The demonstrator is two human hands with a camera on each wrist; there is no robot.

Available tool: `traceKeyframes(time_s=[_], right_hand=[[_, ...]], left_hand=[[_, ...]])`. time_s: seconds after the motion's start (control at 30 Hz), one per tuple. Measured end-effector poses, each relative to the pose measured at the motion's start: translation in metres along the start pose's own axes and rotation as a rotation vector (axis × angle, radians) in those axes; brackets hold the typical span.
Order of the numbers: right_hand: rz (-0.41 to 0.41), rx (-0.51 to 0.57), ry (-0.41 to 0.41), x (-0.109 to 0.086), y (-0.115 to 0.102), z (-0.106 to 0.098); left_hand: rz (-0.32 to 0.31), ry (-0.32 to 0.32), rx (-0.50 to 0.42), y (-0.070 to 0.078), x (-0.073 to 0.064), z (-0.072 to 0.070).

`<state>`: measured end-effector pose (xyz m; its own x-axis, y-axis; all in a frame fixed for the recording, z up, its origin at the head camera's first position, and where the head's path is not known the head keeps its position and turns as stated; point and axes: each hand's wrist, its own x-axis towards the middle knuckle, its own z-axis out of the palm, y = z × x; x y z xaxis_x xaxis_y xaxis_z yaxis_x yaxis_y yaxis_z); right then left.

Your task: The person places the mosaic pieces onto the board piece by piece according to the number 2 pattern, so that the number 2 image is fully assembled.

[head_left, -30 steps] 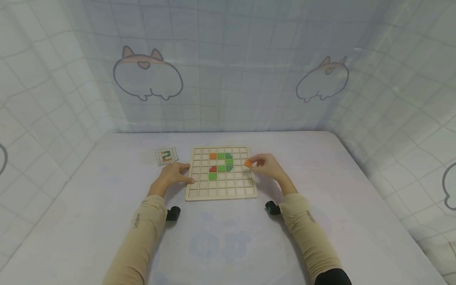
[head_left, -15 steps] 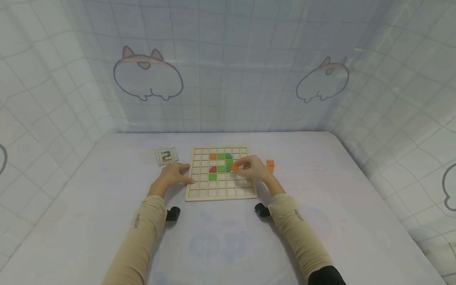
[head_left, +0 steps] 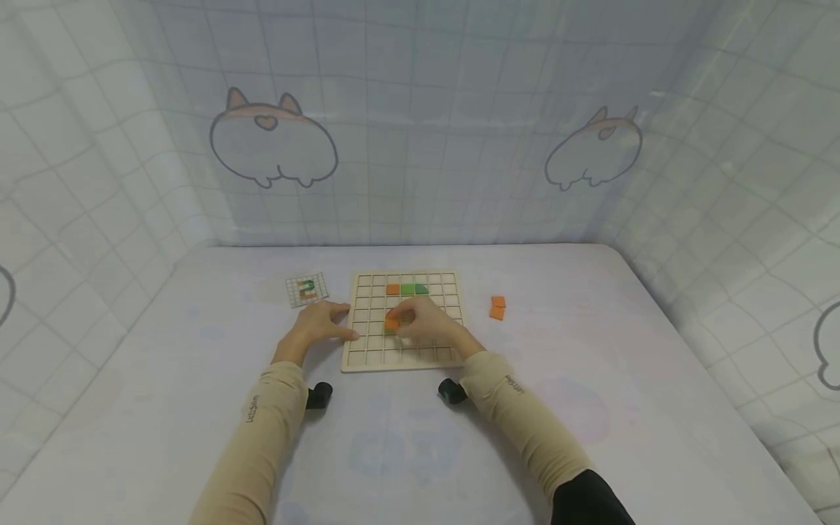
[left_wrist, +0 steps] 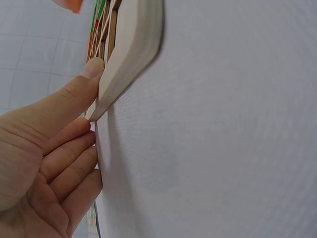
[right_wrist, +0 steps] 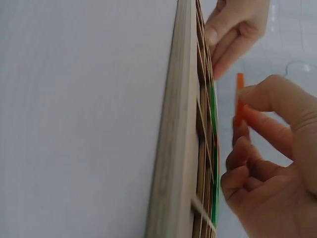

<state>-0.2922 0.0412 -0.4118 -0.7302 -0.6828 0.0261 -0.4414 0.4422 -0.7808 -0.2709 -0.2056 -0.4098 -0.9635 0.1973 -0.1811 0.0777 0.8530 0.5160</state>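
A wooden grid board lies flat, with an orange square tile, a green square tile and a green rounded tile in an upper row. My left hand rests at the board's left edge, thumb on the rim in the left wrist view and fingers fairly straight beside it. Over the middle of the grid, my right hand pinches another orange tile between thumb and fingers. It appears just above the board in the right wrist view. The right hand hides several tiles; a sliver of green shows below the held tile.
Loose orange tiles lie on the white-covered table right of the board. A small gridded pattern card lies at its upper left. A grid-printed curtain hangs behind the table.
Carrying the orange tile, my right hand has moved left from the board's right edge to its middle. The loose orange tiles beside the board have come into sight. My left hand stays put.
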Motion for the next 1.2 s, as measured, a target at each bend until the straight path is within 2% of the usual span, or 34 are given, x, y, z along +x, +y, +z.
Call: traceKeyframes(time_s=[0.1, 0.2, 0.3, 0.43, 0.67, 1.2], right_hand=[[0.016, -0.068, -0.049, 0.002, -0.003, 0.004], [-0.012, -0.152, -0.077, 0.003, -0.006, 0.006], [-0.057, -0.218, -0.078, 0.003, -0.007, 0.007], [-0.097, -0.254, -0.084, 0.003, -0.005, 0.008], [-0.057, -0.255, -0.064, 0.004, -0.004, 0.009], [-0.002, -0.261, -0.091, 0.005, -0.013, 0.013]], left_hand=[[0.003, 0.003, 0.006, 0.000, 0.000, 0.000], [0.008, 0.005, 0.011, 0.000, 0.000, 0.000], [0.007, 0.008, 0.005, -0.001, 0.000, 0.001], [0.000, 0.007, -0.002, 0.000, 0.000, 0.001], [-0.008, 0.005, 0.006, 0.001, 0.001, 0.001], [-0.007, 0.018, -0.003, 0.001, 0.001, 0.002]])
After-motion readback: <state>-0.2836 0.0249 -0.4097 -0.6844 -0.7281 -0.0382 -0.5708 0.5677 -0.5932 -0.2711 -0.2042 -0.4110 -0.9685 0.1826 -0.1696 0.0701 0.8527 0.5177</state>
